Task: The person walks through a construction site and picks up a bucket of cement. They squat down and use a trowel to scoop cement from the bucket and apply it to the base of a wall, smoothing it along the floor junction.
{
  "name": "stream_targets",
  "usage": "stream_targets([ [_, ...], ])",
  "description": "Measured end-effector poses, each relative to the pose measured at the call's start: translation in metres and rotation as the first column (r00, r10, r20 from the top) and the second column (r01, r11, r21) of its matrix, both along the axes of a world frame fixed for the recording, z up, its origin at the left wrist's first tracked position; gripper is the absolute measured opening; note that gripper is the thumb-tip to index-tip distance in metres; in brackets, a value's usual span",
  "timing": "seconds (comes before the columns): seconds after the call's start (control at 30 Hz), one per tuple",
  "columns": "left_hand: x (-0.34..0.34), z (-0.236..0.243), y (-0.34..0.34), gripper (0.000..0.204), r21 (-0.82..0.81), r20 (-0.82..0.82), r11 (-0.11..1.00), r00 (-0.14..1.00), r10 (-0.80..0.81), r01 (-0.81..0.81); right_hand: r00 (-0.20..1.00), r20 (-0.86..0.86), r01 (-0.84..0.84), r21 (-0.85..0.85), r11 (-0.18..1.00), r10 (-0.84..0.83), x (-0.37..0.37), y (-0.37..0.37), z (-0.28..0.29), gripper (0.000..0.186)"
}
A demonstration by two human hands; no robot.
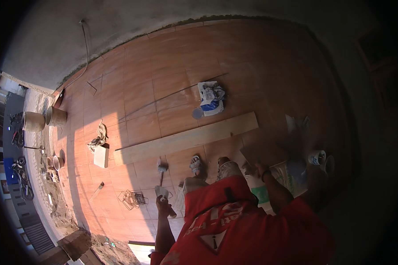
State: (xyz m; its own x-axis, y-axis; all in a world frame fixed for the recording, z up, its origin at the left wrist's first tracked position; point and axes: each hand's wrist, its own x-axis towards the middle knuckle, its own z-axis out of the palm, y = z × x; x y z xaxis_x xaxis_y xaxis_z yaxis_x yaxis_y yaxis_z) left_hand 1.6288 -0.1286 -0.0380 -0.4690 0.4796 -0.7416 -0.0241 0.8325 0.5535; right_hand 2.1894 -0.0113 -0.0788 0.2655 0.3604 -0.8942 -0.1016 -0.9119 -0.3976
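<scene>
My left hand point(162, 204) is closed on a small white tool point(160, 191), whose exact shape is unclear, beside my legs. Just beyond it a grey-headed tool with a thin handle point(162, 165) lies on the tiles. My right hand point(262, 171) is closed at the edge of a dark flat panel point(263, 153), above a white and green sack point(263, 195) and a bluish rounded container point(296, 170). A long pale board point(185, 139) lies across the floor in front of my feet.
Orange floor tiles point(141, 57) carry a folded bag point(211, 97), a pale block point(101, 155), wire frames point(132, 198) and small buckets point(316, 159) at right. Large pots point(34, 121) stand at the left edge, near parked motorbikes point(22, 176). A wall point(119, 20) bounds the far side.
</scene>
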Motion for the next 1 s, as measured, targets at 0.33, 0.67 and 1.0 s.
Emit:
stream_targets([
  [0.33, 0.01, 0.039, 0.005, 0.046, -0.259, 0.026, 0.965, 0.999, -0.025, 0.031, 0.951, 0.168, 0.288, -0.175, 0.941, -0.26, -0.022, 0.057, -0.1, 0.03],
  [0.67, 0.035, 0.033, -0.159, 0.027, -0.506, 0.131, 0.567, 0.707, -0.694, 0.65, 0.974, 0.199, -0.041, -0.327, 0.944, 0.112, 0.017, 0.157, -0.347, 0.027],
  [1.0, 0.121, 0.079, -0.078, 0.033, -0.113, -0.56, 0.248, 0.144, -0.816, 0.962, 0.964, 0.113, 0.262, -0.292, 0.92, -0.239, 0.069, 0.257, -0.38, 0.026],
])
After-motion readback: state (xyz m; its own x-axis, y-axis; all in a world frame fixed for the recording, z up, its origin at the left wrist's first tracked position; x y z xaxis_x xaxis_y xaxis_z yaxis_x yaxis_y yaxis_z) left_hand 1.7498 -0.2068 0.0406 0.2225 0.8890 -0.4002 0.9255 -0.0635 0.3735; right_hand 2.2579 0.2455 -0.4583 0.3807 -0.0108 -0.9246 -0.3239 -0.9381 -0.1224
